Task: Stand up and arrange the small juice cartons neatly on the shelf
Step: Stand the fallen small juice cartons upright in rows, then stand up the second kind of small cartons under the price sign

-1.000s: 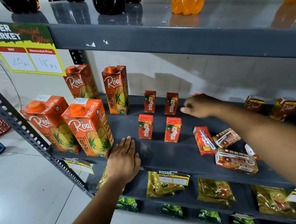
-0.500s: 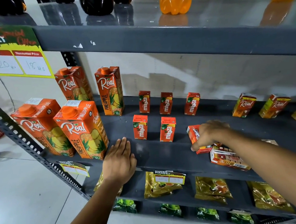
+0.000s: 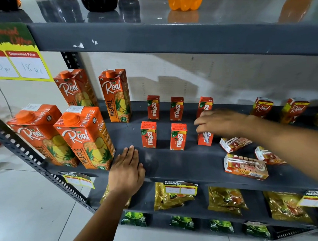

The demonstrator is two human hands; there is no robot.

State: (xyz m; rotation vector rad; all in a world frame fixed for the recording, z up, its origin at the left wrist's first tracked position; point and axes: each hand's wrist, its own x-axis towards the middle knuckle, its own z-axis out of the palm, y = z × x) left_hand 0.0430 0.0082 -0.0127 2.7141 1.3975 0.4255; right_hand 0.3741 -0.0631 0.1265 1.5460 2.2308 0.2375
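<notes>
Small red Maaza cartons stand in two rows on the grey shelf [image 3: 185, 161]: three at the back [image 3: 176, 108] and two in front [image 3: 149, 134]. My right hand [image 3: 219, 123] grips a further small carton [image 3: 205, 139] from above, upright in the front row beside them, its top hidden by my fingers. Three small cartons [image 3: 245, 166] lie flat to the right of it. My left hand [image 3: 127, 171] rests flat on the shelf's front edge with fingers spread. Small Real cartons [image 3: 261, 107] stand at the back right.
Tall Real pineapple cartons [image 3: 84, 138] fill the shelf's left end. The upper shelf [image 3: 168, 41] hangs low overhead with bottles on it and a price card [image 3: 15, 62] at its left. Gold and green pouches [image 3: 173, 196] lie on the lower shelves.
My right hand took a lying carton from the right pile and brought it left, standing it upright in the front row. My left hand has stayed on the shelf edge.
</notes>
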